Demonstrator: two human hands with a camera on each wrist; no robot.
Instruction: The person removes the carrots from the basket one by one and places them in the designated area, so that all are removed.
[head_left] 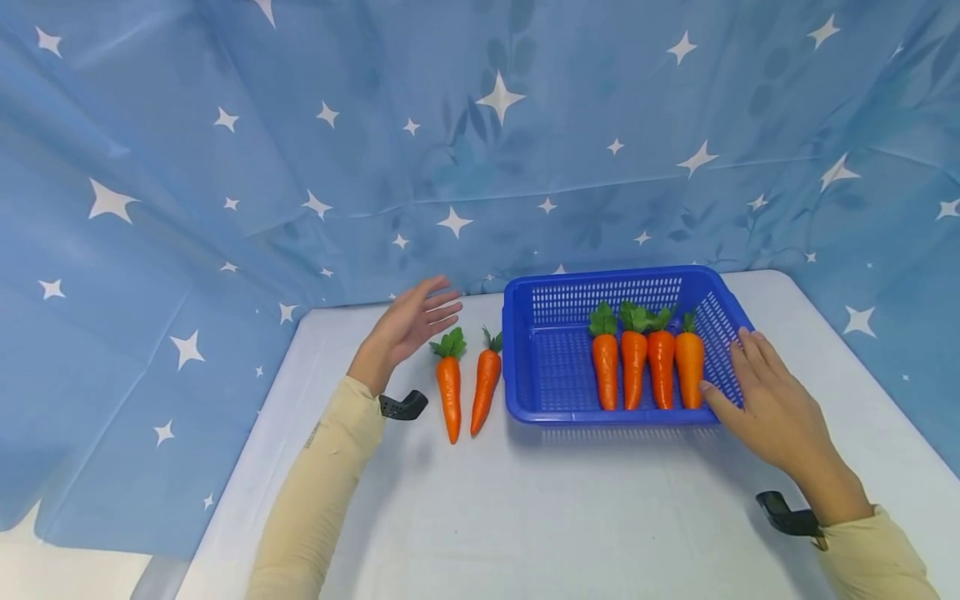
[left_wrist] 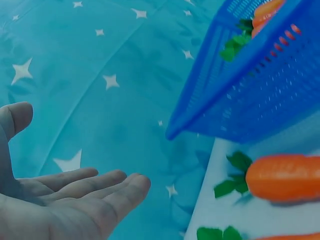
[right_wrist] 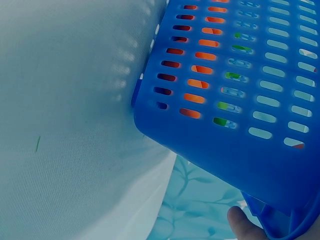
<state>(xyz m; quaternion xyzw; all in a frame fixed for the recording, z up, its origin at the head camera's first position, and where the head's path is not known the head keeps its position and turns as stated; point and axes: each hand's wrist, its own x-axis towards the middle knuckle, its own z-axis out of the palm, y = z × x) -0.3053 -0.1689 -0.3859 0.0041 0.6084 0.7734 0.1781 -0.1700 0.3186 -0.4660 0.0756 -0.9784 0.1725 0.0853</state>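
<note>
My left hand (head_left: 411,325) hovers, fingers extended, by the leafy top of a carrot (head_left: 449,398) on the table. A second carrot (head_left: 486,392) lies between it and the blue plastic basket (head_left: 551,417). In the left wrist view the palm and fingers of the left hand (left_wrist: 75,205) hold nothing. My right hand (head_left: 776,408) lies along the basket's right rim with fingers straight, thumb at the front corner. Several carrots (head_left: 633,371) lie side by side in the basket's right half, leaves toward the back. The right wrist view shows the basket's perforated wall (right_wrist: 225,150) and one fingertip (right_wrist: 242,222).
A white cloth (head_left: 585,517) covers the table. Behind and to the left hangs a blue curtain (head_left: 375,150) with white stars, close to the table's back edge. Black wrist devices (head_left: 405,406) sit on both wrists.
</note>
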